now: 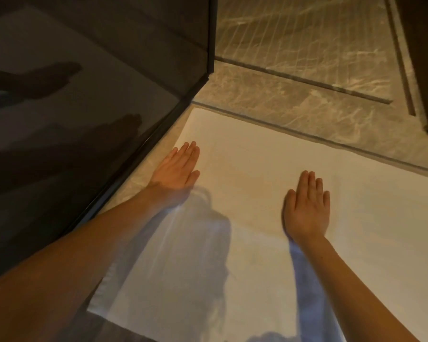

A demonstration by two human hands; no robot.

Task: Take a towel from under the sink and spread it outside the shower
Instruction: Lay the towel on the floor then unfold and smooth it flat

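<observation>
A white towel (245,156) lies flat on the marble floor, its far edge along the shower's threshold strip (307,134) and its left edge near the dark glass panel (84,119). My left hand (177,169) rests palm down on the towel's left side, fingers straight and together. My right hand (307,206) presses flat on the towel's middle, fingers straight too. Neither hand holds anything. Both forearms reach in from the bottom of the view.
The dark glass panel with a black frame (211,33) stands on the left and reflects my arms. Beyond the threshold is the veined shower floor with a long drain slot (307,81). A dark cabinet or wall (425,58) rises at the far right.
</observation>
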